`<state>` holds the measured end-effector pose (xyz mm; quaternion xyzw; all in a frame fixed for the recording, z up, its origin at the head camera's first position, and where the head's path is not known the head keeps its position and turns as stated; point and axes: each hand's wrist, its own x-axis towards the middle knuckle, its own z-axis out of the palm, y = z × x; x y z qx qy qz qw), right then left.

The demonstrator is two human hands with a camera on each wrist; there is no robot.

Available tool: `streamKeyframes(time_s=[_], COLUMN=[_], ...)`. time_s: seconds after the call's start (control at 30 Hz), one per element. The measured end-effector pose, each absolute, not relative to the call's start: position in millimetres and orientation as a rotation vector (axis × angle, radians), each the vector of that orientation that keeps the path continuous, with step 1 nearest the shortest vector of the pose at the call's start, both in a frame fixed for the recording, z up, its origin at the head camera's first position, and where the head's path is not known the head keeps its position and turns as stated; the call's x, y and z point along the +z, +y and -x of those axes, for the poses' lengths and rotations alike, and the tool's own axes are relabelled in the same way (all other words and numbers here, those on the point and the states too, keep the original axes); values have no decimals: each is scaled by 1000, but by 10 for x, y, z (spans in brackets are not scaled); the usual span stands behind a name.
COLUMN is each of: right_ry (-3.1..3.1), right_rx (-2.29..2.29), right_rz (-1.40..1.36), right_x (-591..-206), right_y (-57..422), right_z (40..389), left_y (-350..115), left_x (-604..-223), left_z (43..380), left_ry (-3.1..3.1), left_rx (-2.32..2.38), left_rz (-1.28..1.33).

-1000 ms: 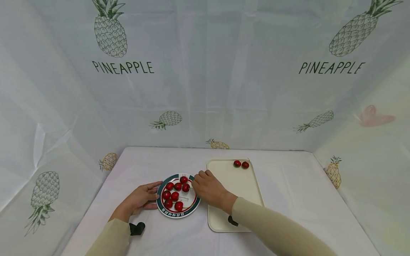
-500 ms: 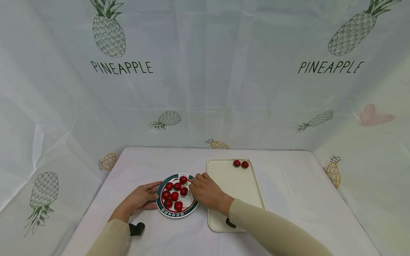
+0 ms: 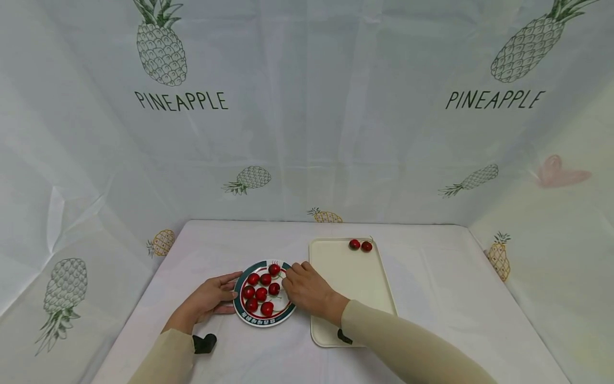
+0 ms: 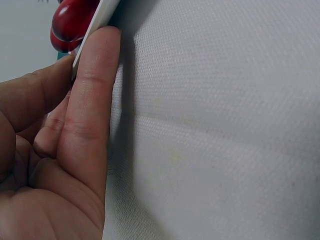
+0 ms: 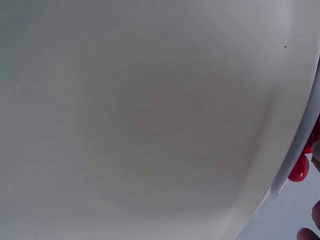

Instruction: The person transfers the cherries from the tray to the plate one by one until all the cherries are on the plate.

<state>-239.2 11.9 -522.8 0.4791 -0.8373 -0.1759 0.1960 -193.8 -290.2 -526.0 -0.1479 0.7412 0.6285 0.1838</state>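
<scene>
A small white plate (image 3: 287, 305) with a dark green and red rim carries several red cherries (image 3: 261, 294). On its left side my left hand (image 3: 211, 296) pinches the rim, thumb above and fingers below; the left wrist view has the plate edge between thumb and finger (image 4: 90, 100). Over the right rim, the curled fingers of my right hand (image 3: 304, 288) bend down close beside one cherry (image 3: 274, 288) and grip it by the stem side, the fingertips mostly hidden in the head view. Only a few fingertips (image 5: 307, 234) and red cherries show at the right wrist view's edge.
A cream rectangular tray (image 3: 352, 277) lies right of the plate, partly under my right forearm. Two dark red cherries (image 3: 361, 245) sit at its far end. A white cloth (image 3: 216, 245) covers the table, and pineapple-printed curtains stand behind and at both sides.
My right hand has shifted slightly left and toward me over the plate. The cherry beside its fingers has moved the same way. My left hand has kept its hold on the rim.
</scene>
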Motion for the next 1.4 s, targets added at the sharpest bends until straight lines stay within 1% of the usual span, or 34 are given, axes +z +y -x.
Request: streamKeyframes(time_s=[0.43, 0.7, 0.87, 1.03, 1.4], right_ry=[-2328, -2375, -2400, -2396, -2368], right_rx=[-477, -376, -315, -270, -208], right_rz=[-1373, -1293, -1237, -1180, -1007], right_x=[-5207, -5063, -4967, -4985, -4932], right_y=[118, 241, 456, 745, 1586], right_z=[2414, 2573, 2723, 2889, 3327], left_y=[-2901, -2897, -2897, -2889, -2905], left_x=[-5239, -5249, -5280, -5305, -5290], left_z=[1938, 1937, 1935, 1935, 1945], left_ry=[2093, 2090, 2087, 2081, 2112], left_rx=[1787, 1791, 1793, 1797, 1762], left_rz=[422, 426, 432, 440, 446])
